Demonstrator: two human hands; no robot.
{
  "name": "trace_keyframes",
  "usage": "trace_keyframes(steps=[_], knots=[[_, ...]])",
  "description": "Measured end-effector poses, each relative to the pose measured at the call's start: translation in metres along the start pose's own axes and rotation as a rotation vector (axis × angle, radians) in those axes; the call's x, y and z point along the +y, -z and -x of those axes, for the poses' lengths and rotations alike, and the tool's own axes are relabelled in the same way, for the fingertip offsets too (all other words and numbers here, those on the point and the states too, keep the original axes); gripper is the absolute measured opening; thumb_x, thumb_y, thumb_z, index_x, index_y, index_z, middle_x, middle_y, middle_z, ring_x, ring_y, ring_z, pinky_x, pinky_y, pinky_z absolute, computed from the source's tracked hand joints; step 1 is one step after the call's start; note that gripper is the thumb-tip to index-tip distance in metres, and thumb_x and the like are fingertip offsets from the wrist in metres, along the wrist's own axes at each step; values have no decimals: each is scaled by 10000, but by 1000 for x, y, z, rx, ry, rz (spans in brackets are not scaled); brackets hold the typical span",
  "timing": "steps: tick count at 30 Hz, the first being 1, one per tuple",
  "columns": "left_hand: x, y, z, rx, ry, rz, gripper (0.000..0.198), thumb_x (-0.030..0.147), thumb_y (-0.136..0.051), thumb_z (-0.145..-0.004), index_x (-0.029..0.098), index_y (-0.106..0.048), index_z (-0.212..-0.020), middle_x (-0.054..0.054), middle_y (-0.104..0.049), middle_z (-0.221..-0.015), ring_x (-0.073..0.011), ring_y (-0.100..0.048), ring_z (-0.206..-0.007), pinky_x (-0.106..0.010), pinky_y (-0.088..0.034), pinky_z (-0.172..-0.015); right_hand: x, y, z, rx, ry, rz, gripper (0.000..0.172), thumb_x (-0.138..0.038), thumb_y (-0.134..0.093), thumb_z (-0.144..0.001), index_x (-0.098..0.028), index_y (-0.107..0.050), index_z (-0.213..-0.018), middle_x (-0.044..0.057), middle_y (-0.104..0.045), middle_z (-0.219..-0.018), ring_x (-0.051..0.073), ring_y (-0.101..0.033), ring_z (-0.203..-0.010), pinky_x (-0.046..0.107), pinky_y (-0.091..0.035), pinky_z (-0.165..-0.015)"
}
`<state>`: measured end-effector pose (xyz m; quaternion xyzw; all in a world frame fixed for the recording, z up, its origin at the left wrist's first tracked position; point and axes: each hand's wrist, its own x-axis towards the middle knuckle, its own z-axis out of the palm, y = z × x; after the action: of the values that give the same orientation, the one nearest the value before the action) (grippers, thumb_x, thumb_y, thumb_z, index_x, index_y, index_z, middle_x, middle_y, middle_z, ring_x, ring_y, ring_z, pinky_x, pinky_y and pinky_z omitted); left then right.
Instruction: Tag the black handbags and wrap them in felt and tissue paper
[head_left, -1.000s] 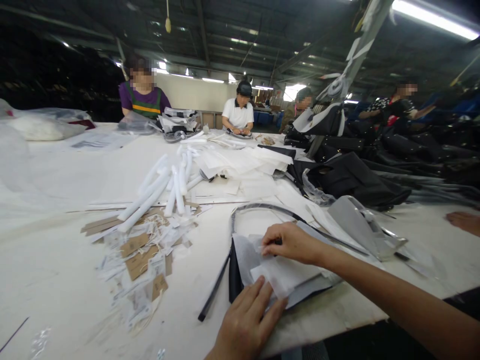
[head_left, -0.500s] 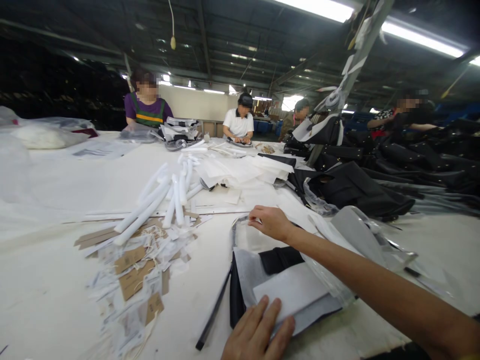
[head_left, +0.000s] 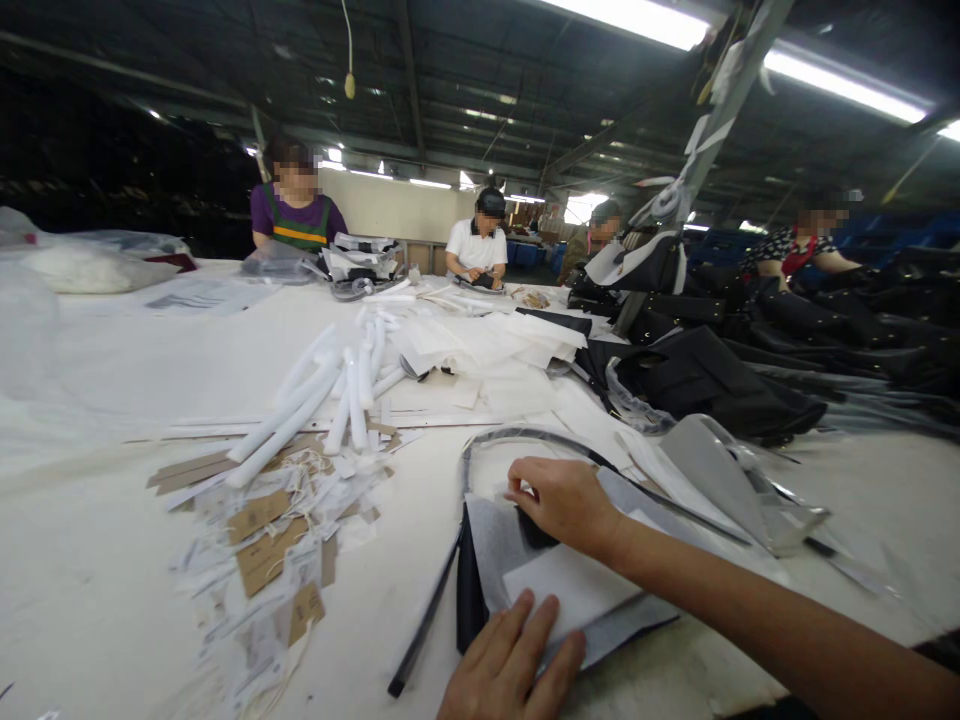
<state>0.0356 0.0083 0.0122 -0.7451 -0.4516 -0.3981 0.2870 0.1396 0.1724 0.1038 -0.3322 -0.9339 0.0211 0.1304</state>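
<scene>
A black bag (head_left: pixel 470 590) lies on the table in front of me, covered with pale tissue paper (head_left: pixel 487 535). On top is a folded white sheet (head_left: pixel 559 590). My left hand (head_left: pixel 514 660) rests flat on the near side of this sheet, fingers spread. Above the bag's far part is my right hand (head_left: pixel 566 500), thumb and fingertips pinched together; whatever may be between them does not show clearly. A dark strap (head_left: pixel 517 434) in a clear wrap curves round beyond the right hand, and its loose end points toward me at the left.
Left of the bag lie brown card tags (head_left: pixel 274 557) with strings and small plastic packets, beside white foam tubes (head_left: pixel 289 425). White paper sheets (head_left: pixel 487 345) are piled farther back. Black bags (head_left: pixel 697 380) and clear plastic-wrapped straps (head_left: pixel 709 470) lie to the right. Several co-workers stand around the table.
My right hand has drawn back toward me from the strap's curve to above the bag. Clear plastic no longer lies over the bag's right part. My left hand has hardly moved.
</scene>
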Motion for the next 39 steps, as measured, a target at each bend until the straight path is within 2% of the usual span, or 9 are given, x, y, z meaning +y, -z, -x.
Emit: trace_keyframes(steps=[3, 6, 11, 19, 23, 25, 31, 35, 39], knots=[[-2, 3, -1, -15, -27, 5, 355, 147, -440, -1017, 305, -752, -1075, 1, -764, -1080, -201, -750, -938, -264, -628, -725, -8, -2, 24, -46, 24, -52, 50, -229, -661, -885, -229, -633, -844, -13, -712, -812, 162, -642, -729, 275, -357, -631], [-3, 5, -2, -26, -37, 12, 366, 136, -425, -1018, 294, -747, -1093, -8, -762, -1090, -203, -746, -952, -266, -627, -736, -9, -4, 41, -110, 2, -176, 67, -159, -632, -879, -225, -637, -867, -8, -718, -843, 170, -666, -785, 259, -410, -688], [-3, 6, -3, -30, -23, 27, 355, 145, -427, -1020, 282, -742, -1111, -14, -759, -1104, -205, -744, -966, -270, -625, -753, -8, -6, 58, -149, -41, -266, 112, -169, -575, -915, -227, -671, -920, 14, -735, -883, 187, -684, -834, 267, -468, -745], [-4, 6, 1, -59, -11, 62, 344, 142, -424, -1020, 259, -720, -1153, -29, -753, -1125, -208, -728, -1018, -287, -621, -801, -10, -12, 84, -9, 43, -239, 165, -179, -570, -931, -253, -714, -956, 52, -762, -978, 207, -696, -917, 316, -517, -865], [-4, 4, 4, -74, 27, 114, 357, 149, -376, -1034, 216, -723, -1085, -45, -761, -1073, -185, -729, -1000, -286, -611, -831, -9, -10, 92, 81, 154, -264, 171, -171, -545, -967, -251, -695, -982, 23, -766, -970, 209, -687, -1009, 401, -451, -1016], [-4, 3, 8, -71, 59, 122, 364, 146, -352, -1036, 191, -712, -1056, -53, -760, -1051, -171, -729, -984, -276, -606, -839, -10, -8, 94, 141, 199, -263, 183, -176, -518, -988, -245, -686, -967, 7, -766, -945, 211, -676, -1046, 434, -420, -1047], [-2, 2, 18, -83, 104, 131, 370, 59, -358, -962, 126, -660, -1164, -113, -729, -1112, -170, -688, -1068, -258, -579, -893, -15, -6, 103, 222, 287, -251, 258, -188, -403, -1040, -203, -660, -1016, 16, -753, -908, 161, -702, -809, 417, -496, -958], [-1, 3, 20, -109, 138, 118, 432, 35, -386, -930, 139, -610, -1285, -158, -675, -1209, -195, -643, -1153, -268, -575, -889, -15, -8, 104, 256, 369, -213, 237, -157, -424, -1027, -169, -659, -1010, 47, -758, -935, 169, -706, -828, 380, -546, -903], [-1, 6, 17, -153, 100, 146, 415, 64, -401, -973, 99, -556, -1356, -176, -569, -1394, -260, -479, -1358, -336, -527, -999, -12, -7, 102, 249, 441, -205, 225, -133, -452, -1011, -154, -671, -965, 72, -757, -948, 172, -705, -845, 360, -570, -888]])
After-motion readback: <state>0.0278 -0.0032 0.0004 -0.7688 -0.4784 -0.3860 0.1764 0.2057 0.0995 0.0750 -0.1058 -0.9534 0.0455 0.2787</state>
